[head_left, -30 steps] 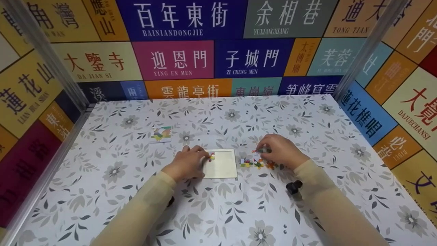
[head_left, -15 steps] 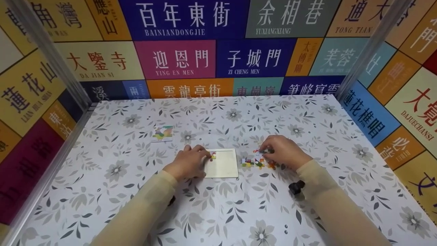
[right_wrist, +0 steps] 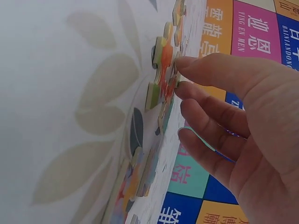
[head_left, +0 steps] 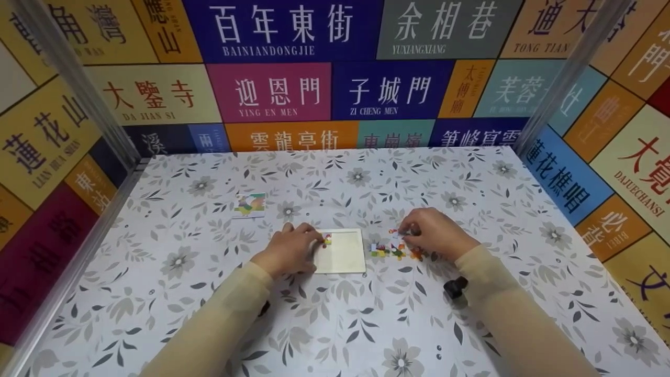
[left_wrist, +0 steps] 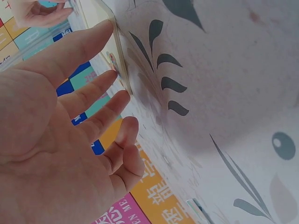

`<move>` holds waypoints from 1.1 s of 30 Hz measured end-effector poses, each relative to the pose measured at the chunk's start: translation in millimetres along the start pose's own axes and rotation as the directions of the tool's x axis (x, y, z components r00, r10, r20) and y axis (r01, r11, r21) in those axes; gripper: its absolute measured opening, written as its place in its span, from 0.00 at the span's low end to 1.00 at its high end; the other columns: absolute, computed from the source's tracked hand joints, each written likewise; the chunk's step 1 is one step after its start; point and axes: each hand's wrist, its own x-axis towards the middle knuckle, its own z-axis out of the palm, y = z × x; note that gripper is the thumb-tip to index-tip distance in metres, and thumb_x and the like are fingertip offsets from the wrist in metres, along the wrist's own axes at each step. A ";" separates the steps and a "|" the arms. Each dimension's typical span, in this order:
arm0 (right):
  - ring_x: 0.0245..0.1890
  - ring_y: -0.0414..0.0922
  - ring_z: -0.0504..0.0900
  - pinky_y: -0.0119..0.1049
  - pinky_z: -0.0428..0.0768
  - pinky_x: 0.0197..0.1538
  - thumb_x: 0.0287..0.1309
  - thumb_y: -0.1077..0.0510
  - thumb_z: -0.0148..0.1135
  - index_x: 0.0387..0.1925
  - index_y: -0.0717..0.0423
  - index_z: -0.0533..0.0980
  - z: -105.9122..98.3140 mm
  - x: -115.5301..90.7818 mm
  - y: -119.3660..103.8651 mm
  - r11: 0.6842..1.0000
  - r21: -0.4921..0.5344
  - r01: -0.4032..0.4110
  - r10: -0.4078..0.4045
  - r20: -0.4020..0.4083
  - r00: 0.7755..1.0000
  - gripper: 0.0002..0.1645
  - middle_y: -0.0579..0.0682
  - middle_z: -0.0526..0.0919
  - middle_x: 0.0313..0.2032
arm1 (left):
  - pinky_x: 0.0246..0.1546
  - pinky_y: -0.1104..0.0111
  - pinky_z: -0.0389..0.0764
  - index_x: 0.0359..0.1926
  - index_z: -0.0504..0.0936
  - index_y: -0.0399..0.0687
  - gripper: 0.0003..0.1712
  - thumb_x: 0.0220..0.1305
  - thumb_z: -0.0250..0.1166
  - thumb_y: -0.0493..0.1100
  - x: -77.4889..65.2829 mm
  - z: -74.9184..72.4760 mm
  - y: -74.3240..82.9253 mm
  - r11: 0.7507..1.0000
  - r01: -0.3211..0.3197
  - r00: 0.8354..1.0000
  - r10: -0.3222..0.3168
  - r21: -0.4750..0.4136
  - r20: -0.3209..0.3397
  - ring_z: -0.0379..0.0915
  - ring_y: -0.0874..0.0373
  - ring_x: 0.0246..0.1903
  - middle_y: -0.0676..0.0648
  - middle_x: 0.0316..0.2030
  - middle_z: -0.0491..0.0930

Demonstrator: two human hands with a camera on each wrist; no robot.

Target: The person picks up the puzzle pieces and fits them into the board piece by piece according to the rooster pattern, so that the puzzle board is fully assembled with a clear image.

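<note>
My left hand (head_left: 290,248) rests at the left side of a shallow cream puzzle tray (head_left: 345,254). Its thumb touches the tray's edge in the left wrist view, and its index fingertip lies by a small colourful puzzle piece (head_left: 327,240) in the upper left corner. To the right of the tray, my right hand (head_left: 434,233) hovers low over loose jigsaw pieces (head_left: 397,251). Its thumb and index finger pinch a thin puzzle piece (right_wrist: 176,70), mostly hidden by the fingertips. More loose pieces (right_wrist: 161,74) lie right beside those fingertips.
A square picture card (head_left: 249,205) with a colourful print lies at the back left. The table (head_left: 335,324) has a flower-patterned cover. Panels with large lettering (head_left: 282,89) stand behind it and at both sides. A black wrist device (head_left: 455,288) sits under the right sleeve.
The right hand shifts very slightly, and the dark piece seen between its fingers earlier is hardly visible now. The left hand and tray stay in place. The whole view has moved a little.
</note>
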 end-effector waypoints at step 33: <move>0.33 0.46 0.82 0.42 0.81 0.42 0.63 0.57 0.71 0.40 0.49 0.90 10.4 8.8 -30.0 0.995 0.008 0.099 -0.099 -0.043 0.994 0.06 0.47 0.87 0.39 | 0.63 0.45 0.70 0.65 0.79 0.56 0.34 0.57 0.79 0.47 1.8 -0.5 0.6 0.999 0.030 0.999 -0.029 -0.017 0.036 0.65 0.42 0.62 0.48 0.68 0.72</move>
